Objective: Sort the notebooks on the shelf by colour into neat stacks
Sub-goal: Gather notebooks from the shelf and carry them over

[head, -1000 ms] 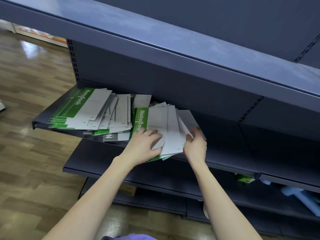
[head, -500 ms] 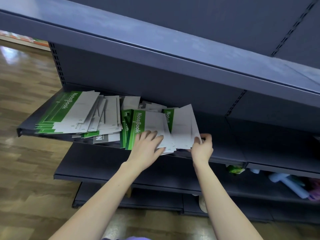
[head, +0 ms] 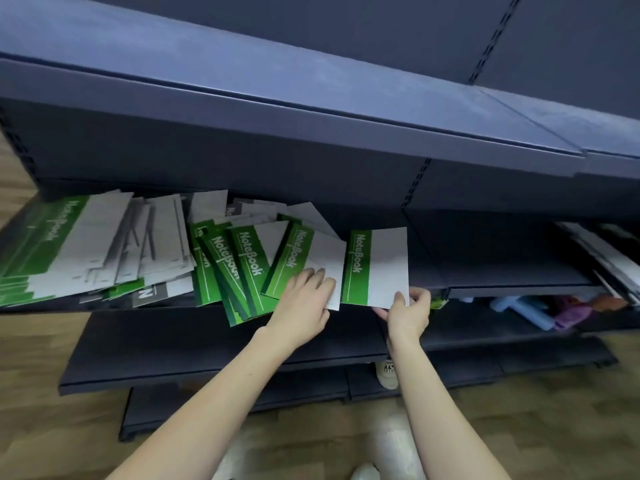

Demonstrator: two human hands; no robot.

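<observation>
Green-and-white notebooks lie scattered on a dark blue shelf [head: 502, 271]. A loose pile [head: 86, 247] sits at the left, with a grey notebook [head: 152, 294] poking out beneath it. In the middle, several green notebooks [head: 242, 268] are fanned out. My left hand [head: 304, 299] rests flat on the rightmost of the fanned notebooks [head: 311, 265], fingers straight. My right hand [head: 407, 311] pinches the lower right corner of a single green notebook [head: 375, 268] that lies apart to the right of the fan.
An upper shelf [head: 311, 109] overhangs the notebooks. More papers [head: 602, 258] lie at the far right of the shelf. Lower shelves [head: 207, 341] jut out below, with coloured items [head: 554, 310] at the right. Wooden floor lies underneath.
My right hand has drawn one green notebook out to the right, away from the fan. My left hand has stayed pressed on the fanned notebooks. The camera has moved closer.
</observation>
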